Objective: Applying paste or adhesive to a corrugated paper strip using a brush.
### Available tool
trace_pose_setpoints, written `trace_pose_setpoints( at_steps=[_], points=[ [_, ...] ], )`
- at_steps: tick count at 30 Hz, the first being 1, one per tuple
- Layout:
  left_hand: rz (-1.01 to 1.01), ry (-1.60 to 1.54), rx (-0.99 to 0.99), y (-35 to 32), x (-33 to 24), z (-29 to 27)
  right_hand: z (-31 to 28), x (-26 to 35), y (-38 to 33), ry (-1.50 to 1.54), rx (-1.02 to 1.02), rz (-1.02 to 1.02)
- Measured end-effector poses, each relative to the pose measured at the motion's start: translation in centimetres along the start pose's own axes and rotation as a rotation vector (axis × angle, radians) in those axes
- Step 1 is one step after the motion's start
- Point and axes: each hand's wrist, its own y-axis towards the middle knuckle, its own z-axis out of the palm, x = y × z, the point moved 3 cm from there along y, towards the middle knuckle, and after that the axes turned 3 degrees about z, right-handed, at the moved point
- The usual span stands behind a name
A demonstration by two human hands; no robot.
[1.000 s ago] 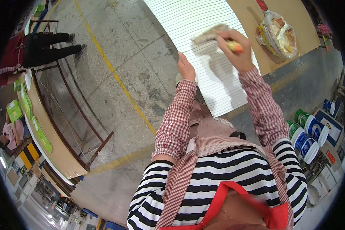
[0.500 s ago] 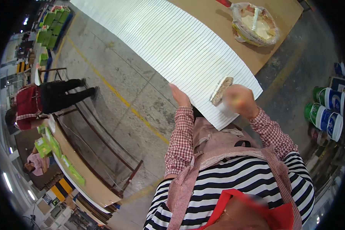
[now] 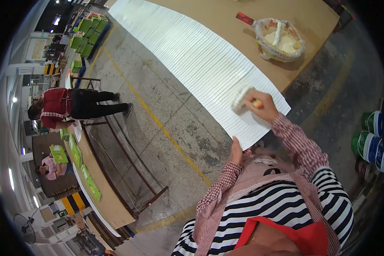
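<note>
A long fan of overlapping white sheets (image 3: 200,55), their edges making narrow stripes, lies along the table's left side. My right hand (image 3: 262,104) is closed around the handle of a wide glue brush (image 3: 242,100). Its pale bristles rest on the sheets near their close end, slightly blurred. At the near left corner of the sheets is my left hand (image 3: 237,150), thumb up against the edge and the other fingers partly hidden below the corner. A plastic-lined tub of cream-coloured paste (image 3: 281,42) stands beyond, with a white bar across its top.
The brown table (image 3: 301,70) ends to the right. Another brush with a red handle (image 3: 245,18) lies beside the tub. Several paint buckets (image 3: 365,143) stand on the right floor. On the left, a person in red (image 3: 55,104) works at another table (image 3: 100,179) with green packs.
My left hand has moved right and nearer, to the corner of the sheets. My right hand has turned the brush bristles-down onto the sheets. The whole view has shifted.
</note>
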Motion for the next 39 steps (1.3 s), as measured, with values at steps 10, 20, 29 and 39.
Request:
trace_pose_setpoints(
  at_steps=[10, 20, 29, 39],
  points=[
    [-0.059, -0.053, 0.177, 0.0, -0.5, -0.4, -4.4, 1.0, 5.5, 0.376, -0.056, 0.219],
    [-0.082, 0.015, 0.250, -0.3, 0.0, -1.8, 0.9, -1.0, 19.4, 0.416, -0.066, 0.107],
    [0.048, -0.200, -0.001, -1.1, 1.5, -1.1, 4.2, -0.7, 26.8, 0.377, 0.016, 0.110],
    [0.044, -0.191, -0.116, -1.7, 1.8, 1.4, 2.0, -3.3, 18.9, -0.037, 0.013, -0.034]
  ],
)
